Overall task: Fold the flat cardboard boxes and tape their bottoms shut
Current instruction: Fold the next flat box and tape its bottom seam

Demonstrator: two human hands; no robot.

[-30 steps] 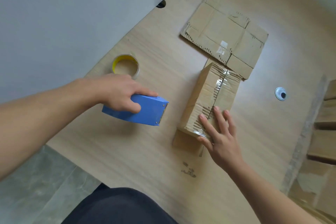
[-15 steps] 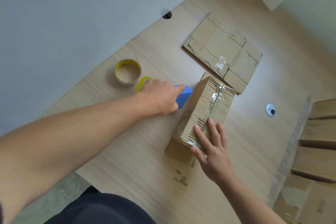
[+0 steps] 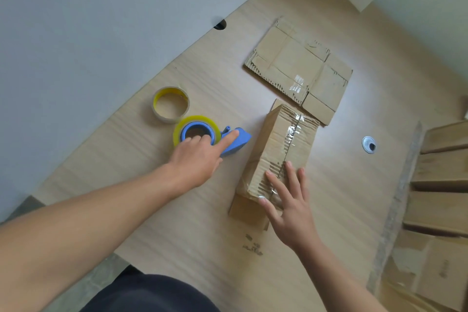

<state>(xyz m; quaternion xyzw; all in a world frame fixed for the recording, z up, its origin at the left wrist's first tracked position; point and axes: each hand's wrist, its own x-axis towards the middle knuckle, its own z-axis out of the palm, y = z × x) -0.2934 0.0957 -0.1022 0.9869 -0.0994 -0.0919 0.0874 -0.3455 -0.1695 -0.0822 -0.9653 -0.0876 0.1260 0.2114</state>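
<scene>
**Handling a light, hollow box with room on the right**

At far left we see a spare tape roll [image 3: 171, 108] lying flat, just beside the blue tape dispenser [image 3: 235, 143]; our left hand [image 3: 197, 159] rests on that dispenser, fingers straight and loose, clamping nothing; next, the folded cardboard box [image 3: 276, 149] stands mid-table, taped seam up; our right hand [image 3: 291, 208] presses its near end, fingers flat and spread. We judge the box light, hollow and easily dented, its tape slick; we would hold it by the side walls near the corners. Just beyond its far end lies a flat cardboard box [image 3: 298, 71]; bare table [image 3: 342, 185] opens rightward up to the stacked boxes [image 3: 440, 185].
</scene>
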